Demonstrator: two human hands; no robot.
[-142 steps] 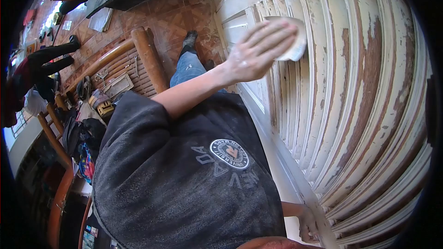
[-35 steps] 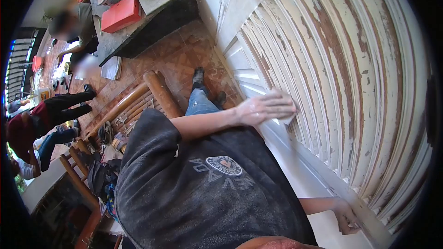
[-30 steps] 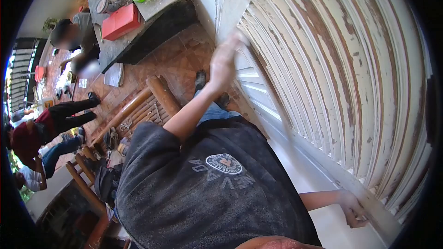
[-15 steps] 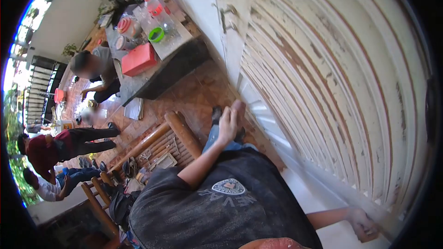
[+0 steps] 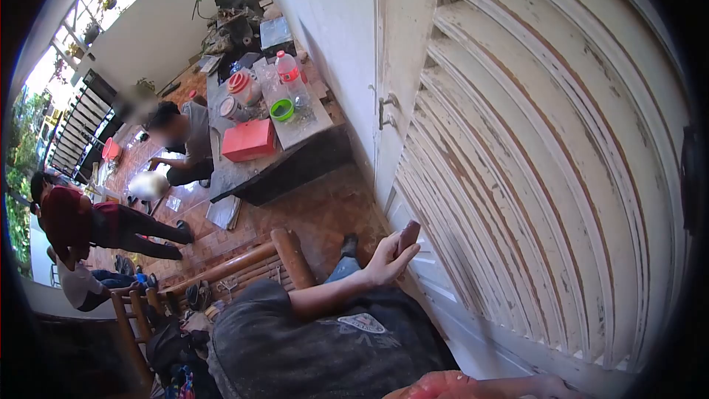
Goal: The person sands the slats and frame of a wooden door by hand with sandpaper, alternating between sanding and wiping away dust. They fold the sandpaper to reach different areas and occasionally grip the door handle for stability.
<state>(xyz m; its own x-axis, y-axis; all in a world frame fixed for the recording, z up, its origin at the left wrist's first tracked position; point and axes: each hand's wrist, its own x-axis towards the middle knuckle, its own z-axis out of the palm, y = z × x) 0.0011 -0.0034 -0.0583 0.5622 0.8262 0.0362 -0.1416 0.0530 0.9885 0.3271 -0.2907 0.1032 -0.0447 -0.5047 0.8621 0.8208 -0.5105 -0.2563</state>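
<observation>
My left hand (image 5: 388,264) is raised in front of my dusty dark shirt, close to the door. Its fingers and thumb pinch a small flat brown piece (image 5: 408,236) that looks like folded sandpaper. At the bottom right, my right hand (image 5: 552,386) is beside the lower part of the slatted door (image 5: 509,177). Its fingers are blurred and partly out of sight, so what it holds does not show. The door's pale paint is worn off in brown streaks along the slats.
A metal handle (image 5: 388,109) sticks out from the door. Ahead, a stone counter (image 5: 306,137) bears a red box (image 5: 249,140), a green bowl (image 5: 281,109), a bottle (image 5: 286,66) and jars. A wooden bench (image 5: 292,258) stands to my left. One person (image 5: 188,137) crouches; another (image 5: 74,222) stands.
My left hand has moved right, toward the door, and the brown piece now shows more clearly. My right hand has dropped toward the bottom edge. The view has shifted.
</observation>
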